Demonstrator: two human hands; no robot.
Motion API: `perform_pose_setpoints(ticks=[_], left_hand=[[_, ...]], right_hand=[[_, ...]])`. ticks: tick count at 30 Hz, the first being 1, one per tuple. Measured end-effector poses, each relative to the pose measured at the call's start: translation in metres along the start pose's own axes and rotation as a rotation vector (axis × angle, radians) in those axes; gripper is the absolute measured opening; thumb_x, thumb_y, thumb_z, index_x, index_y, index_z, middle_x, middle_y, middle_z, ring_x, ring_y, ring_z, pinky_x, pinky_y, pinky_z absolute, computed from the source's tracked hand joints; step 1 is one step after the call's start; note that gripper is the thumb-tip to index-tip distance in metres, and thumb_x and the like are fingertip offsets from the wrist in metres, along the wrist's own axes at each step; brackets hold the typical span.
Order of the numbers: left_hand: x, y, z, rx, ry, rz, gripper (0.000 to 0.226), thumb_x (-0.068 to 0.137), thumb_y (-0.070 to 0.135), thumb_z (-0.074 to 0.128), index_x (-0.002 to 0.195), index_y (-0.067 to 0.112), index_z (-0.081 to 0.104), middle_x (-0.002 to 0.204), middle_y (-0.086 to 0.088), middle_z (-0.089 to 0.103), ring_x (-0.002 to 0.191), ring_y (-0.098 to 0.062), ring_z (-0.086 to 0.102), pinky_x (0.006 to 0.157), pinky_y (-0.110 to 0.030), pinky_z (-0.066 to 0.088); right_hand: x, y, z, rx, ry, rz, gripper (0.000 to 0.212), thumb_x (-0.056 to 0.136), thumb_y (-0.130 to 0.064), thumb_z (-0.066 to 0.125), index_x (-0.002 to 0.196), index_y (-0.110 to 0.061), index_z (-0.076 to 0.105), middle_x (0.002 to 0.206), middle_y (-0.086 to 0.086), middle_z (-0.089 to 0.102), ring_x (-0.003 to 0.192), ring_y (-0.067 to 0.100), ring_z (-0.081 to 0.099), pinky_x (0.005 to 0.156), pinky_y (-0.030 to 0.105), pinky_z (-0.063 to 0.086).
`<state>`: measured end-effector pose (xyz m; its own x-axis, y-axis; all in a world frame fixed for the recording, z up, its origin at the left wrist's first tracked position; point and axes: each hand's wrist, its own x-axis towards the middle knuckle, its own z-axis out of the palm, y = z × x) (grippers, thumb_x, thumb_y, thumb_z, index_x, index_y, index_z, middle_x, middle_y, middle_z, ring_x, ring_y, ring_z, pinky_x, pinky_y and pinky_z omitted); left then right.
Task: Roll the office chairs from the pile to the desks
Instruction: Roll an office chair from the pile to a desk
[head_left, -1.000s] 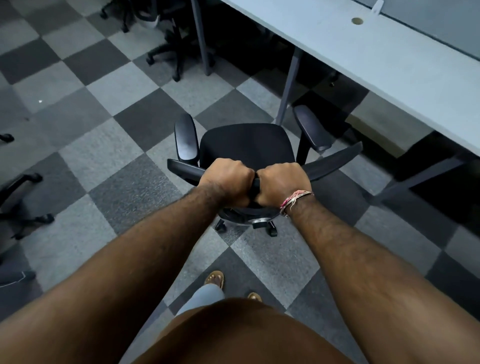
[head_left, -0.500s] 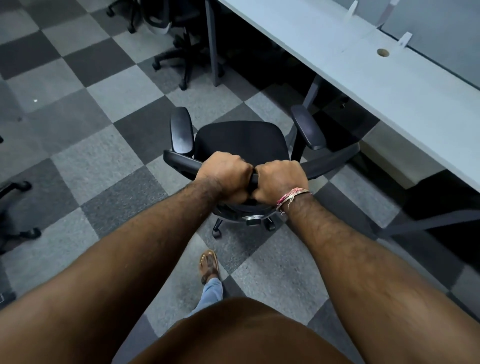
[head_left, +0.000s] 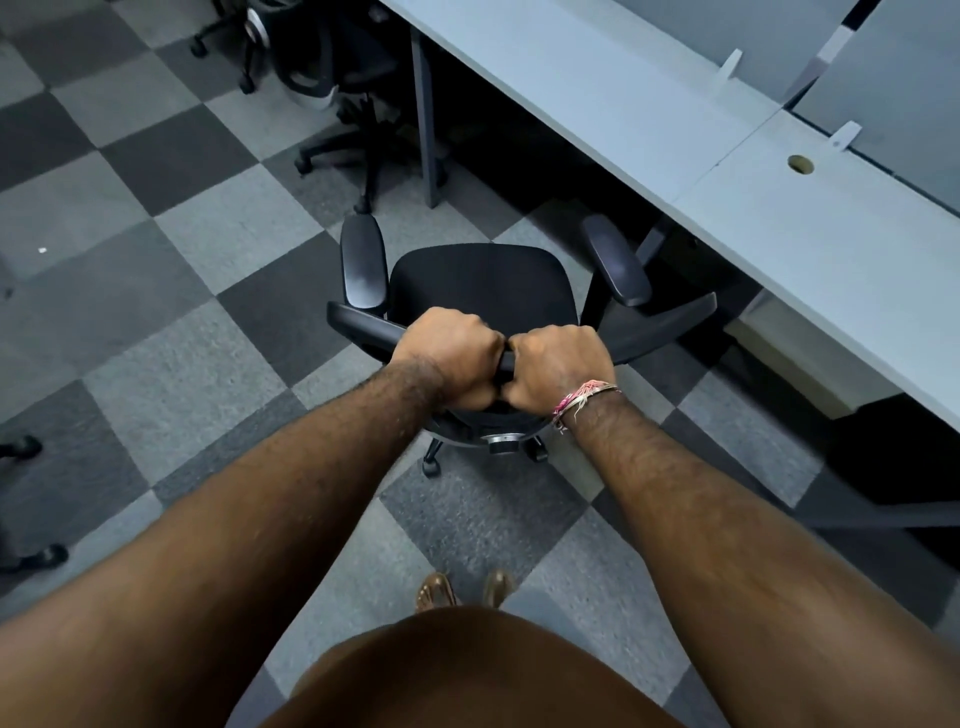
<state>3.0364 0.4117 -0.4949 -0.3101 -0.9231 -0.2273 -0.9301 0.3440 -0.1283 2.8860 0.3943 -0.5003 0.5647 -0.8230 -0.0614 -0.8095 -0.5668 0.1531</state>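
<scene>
- Since the earlier frames, the black swivel office chair with padded armrests has rolled nearer the long pale grey desk, and the cable hole in the desktop now shows further to the right of the hands.
- Both feet, in tan sandals, now stand side by side below the wrists, where a moment ago one foot was stepping forward.
- Left hand is curled in a fist round the top edge of the chair's backrest.
- Right hand grips the same edge, its knuckles touching those of the left; a pink and white thread band circles its wrist.
- Ahead of the hands lies the chair's seat, with one armrest on either side; the right armrest reaches just under the desk's near edge.
- Beyond the hands and to the left, a second black office chair sits beside a grey desk leg.
- Under everything runs a checkered carpet of light and dark grey tiles.
- Far left of the hands, dark castors of other chairs show at the frame edge.
</scene>
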Motion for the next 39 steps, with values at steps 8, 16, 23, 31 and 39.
perform_pose_setpoints(ticks=[8,16,23,31,39], left_hand=[[0.092,-0.087,-0.007,0.022,-0.001,-0.043,0.024,0.078,0.052,0.055,0.073,0.029,0.053,0.07,0.007,0.058,0.057,-0.018,0.053,0.059,-0.032,0.051],[0.183,-0.17,-0.022,0.029,-0.028,-0.09,0.023,0.078,0.051,0.055,0.074,0.029,0.055,0.069,0.007,0.06,0.058,-0.019,0.056,0.063,-0.034,0.056],[0.241,-0.23,-0.025,-0.004,0.0,-0.04,0.021,0.077,0.05,0.055,0.075,0.029,0.057,0.065,0.008,0.058,0.053,-0.018,0.053,0.058,-0.033,0.053],[0.266,-0.327,-0.013,0.034,0.043,0.12,0.022,0.077,0.05,0.053,0.074,0.029,0.057,0.066,0.007,0.059,0.056,-0.02,0.056,0.061,-0.034,0.055],[0.249,-0.411,0.002,0.115,0.034,0.297,0.025,0.08,0.055,0.054,0.078,0.03,0.058,0.073,0.008,0.063,0.062,-0.018,0.06,0.063,-0.033,0.055]], right_hand=[[0.128,0.024,-0.002,0.022,0.025,-0.016,0.025,0.072,-0.046,0.06,0.084,-0.026,0.067,0.077,-0.002,0.068,0.071,0.026,0.066,0.059,0.031,0.039],[0.251,0.052,-0.005,0.052,0.024,-0.024,0.023,0.072,-0.046,0.059,0.082,-0.026,0.066,0.075,-0.002,0.067,0.069,0.026,0.065,0.06,0.032,0.043],[0.329,0.064,-0.01,0.052,0.02,0.013,0.023,0.07,-0.044,0.06,0.08,-0.025,0.065,0.072,-0.003,0.066,0.066,0.026,0.063,0.058,0.031,0.04],[0.401,0.011,-0.019,0.052,-0.003,0.197,0.019,0.07,-0.044,0.059,0.077,-0.026,0.063,0.07,-0.003,0.064,0.064,0.026,0.061,0.057,0.031,0.035],[0.435,-0.076,-0.03,0.087,-0.006,0.381,0.022,0.074,-0.042,0.06,0.083,-0.024,0.067,0.078,0.0,0.069,0.072,0.028,0.066,0.059,0.032,0.035]])
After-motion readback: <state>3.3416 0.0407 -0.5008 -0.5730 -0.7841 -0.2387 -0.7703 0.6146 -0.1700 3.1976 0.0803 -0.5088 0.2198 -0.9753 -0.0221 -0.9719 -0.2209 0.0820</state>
